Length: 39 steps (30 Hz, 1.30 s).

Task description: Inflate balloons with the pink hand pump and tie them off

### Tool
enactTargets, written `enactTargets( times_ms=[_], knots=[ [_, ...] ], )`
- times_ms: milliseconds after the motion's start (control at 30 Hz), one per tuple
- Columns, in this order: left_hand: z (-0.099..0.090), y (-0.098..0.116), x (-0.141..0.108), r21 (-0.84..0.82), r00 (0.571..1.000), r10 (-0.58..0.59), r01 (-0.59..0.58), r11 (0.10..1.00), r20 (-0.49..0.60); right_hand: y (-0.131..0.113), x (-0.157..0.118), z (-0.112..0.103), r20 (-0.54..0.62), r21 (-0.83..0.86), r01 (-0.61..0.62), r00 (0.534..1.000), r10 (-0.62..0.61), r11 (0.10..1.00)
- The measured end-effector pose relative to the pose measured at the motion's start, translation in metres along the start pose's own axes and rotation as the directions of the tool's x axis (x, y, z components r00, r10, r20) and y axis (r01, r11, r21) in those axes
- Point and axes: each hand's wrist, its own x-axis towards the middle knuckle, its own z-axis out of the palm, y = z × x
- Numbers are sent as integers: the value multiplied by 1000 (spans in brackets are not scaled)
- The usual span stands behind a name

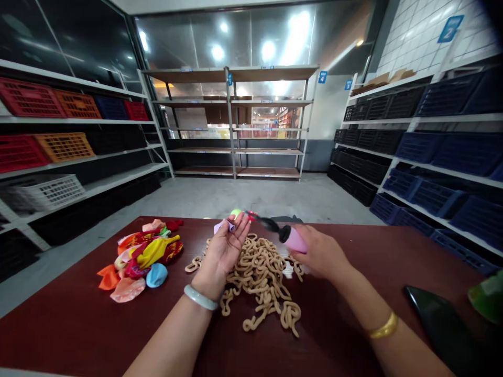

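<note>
My left hand (pixel 225 246) is palm up with a small lilac roll (pixel 229 226) held against the palm by the thumb, its fingers stretched out. My right hand (pixel 320 253) is wrapped round the pink handle (pixel 294 241) of a tool with a dark, motion-blurred shaft (pixel 268 224) that points at my left fingertips. Under and between both hands lies a heap of beige, curled, rope-like pieces (pixel 259 267). A pile of limp balloon-like pieces (pixel 151 254) in red, yellow, orange and blue sits to the left on the dark red table (pixel 338 335).
A black phone-like object (pixel 440 319) and a green item (pixel 487 296) lie at the table's right. Behind the far edge are empty-looking shelves (pixel 231 152). Crates (pixel 63 146) fill racks on the left, and dark blue crates (pixel 436 196) stand on the right.
</note>
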Motion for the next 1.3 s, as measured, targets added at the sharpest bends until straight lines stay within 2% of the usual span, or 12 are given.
enactTargets(
  times_ms=[67, 167, 500, 733, 967, 1067, 1300],
  knots=[
    [-2, -4, 1, 26, 1000, 27, -27, 999, 1, -19, -3, 0, 20, 23, 49, 999, -49, 999],
    [-3, -8, 2, 26, 998, 56, -56, 998, 23, -32, -6, 2, 73, 32, 51, 996, -53, 998],
    [-1, -14, -2, 64, 996, 70, -74, 995, 60, -27, -7, 6, 77, 30, 53, 995, -56, 998],
    [-2, -26, -6, 226, 973, 165, -199, 953, 159, -27, -8, 6, 61, 65, 57, 996, -61, 996],
    [-1, -28, -10, 272, 973, 165, -205, 940, 163, -27, -8, 6, 53, 107, 50, 997, -56, 993],
    [-2, -33, -14, 306, 974, 133, -186, 934, 186, -27, -8, 7, 54, 137, 51, 997, -59, 989],
    [-2, -48, -22, 400, 981, 104, -163, 902, 165, -27, -8, 4, 99, 177, 25, 994, -44, 984]
  ],
)
